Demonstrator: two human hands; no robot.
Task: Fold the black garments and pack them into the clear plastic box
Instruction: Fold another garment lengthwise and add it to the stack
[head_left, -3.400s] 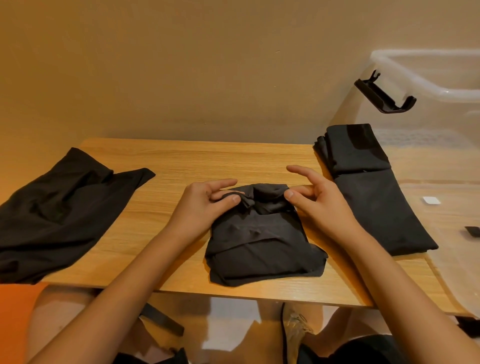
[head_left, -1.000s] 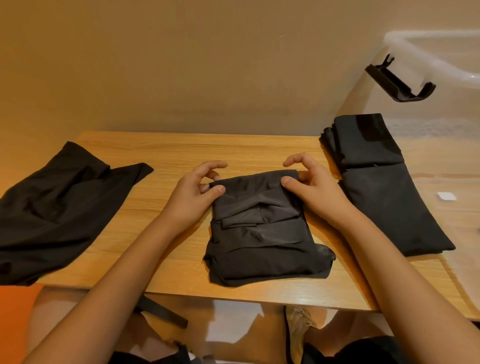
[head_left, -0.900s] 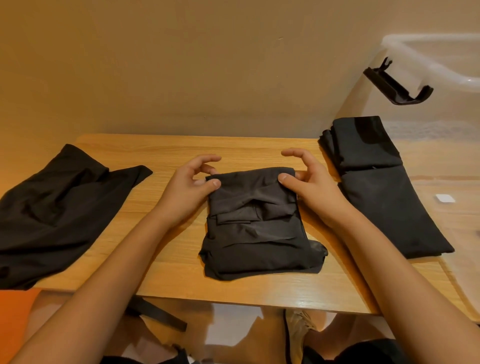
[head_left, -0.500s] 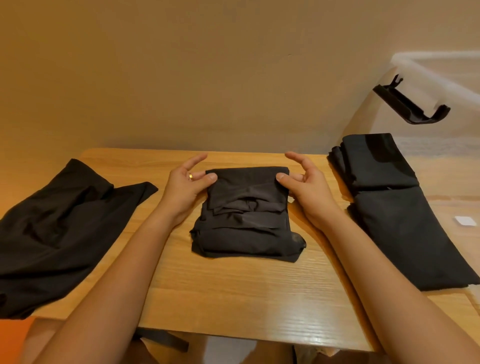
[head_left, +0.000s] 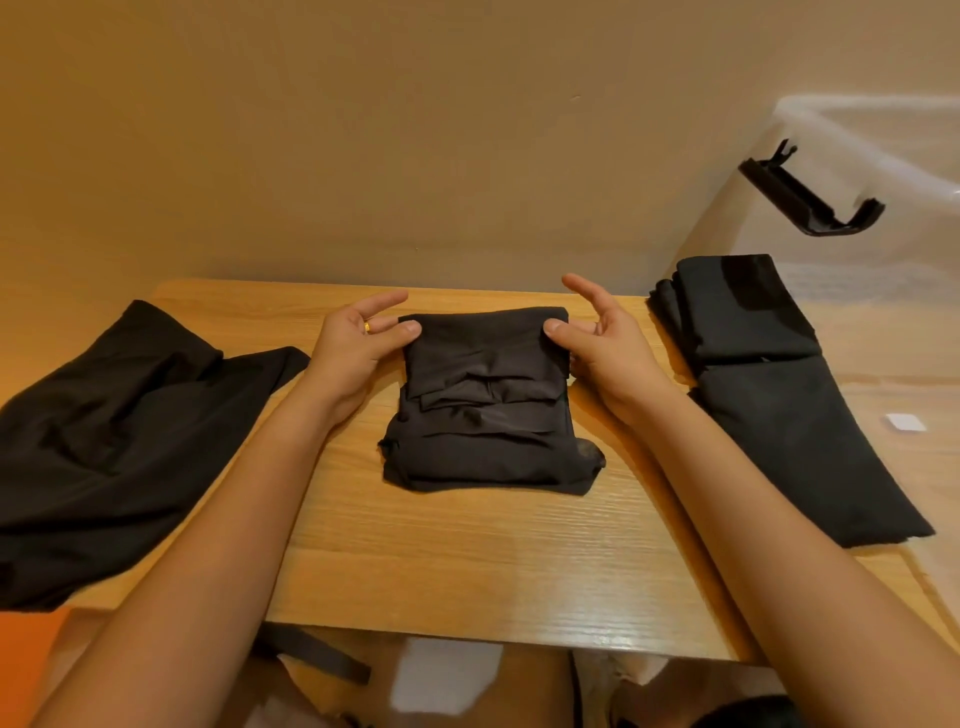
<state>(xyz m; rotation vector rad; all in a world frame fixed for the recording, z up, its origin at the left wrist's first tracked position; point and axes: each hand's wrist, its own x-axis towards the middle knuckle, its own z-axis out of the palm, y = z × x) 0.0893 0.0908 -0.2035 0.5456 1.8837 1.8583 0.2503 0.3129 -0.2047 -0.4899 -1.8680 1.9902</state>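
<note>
**Squarely centred: folded bundle held at its far corners**

Both hands grip the folded bundle (head_left: 483, 415), a compact, roughly rectangular pack of matte black stretch cloth lying flat on the wooden table (head_left: 467, 561). Its slightly longer axis runs from the person toward the wall. Layered flaps cross it from side to side, and a thin, sheer corner pokes out at its near right.

The left hand (head_left: 353, 348), wearing a gold ring (head_left: 367, 326), pinches the bundle's far left corner, thumb on top and forefinger lifted. The right hand (head_left: 608, 353) pinches the far right corner the same way.

Left of the bundle, a loose black garment (head_left: 114, 441) sprawls in soft wrinkles over the table edge. Right of the bundle, a long folded black garment (head_left: 769, 395) lies lengthwise, angled away from the person. Beyond that, farther right of the bundle, stands the clear plastic box (head_left: 857, 111), smooth and translucent, with a hard black latch (head_left: 810, 202) on its wall.
</note>
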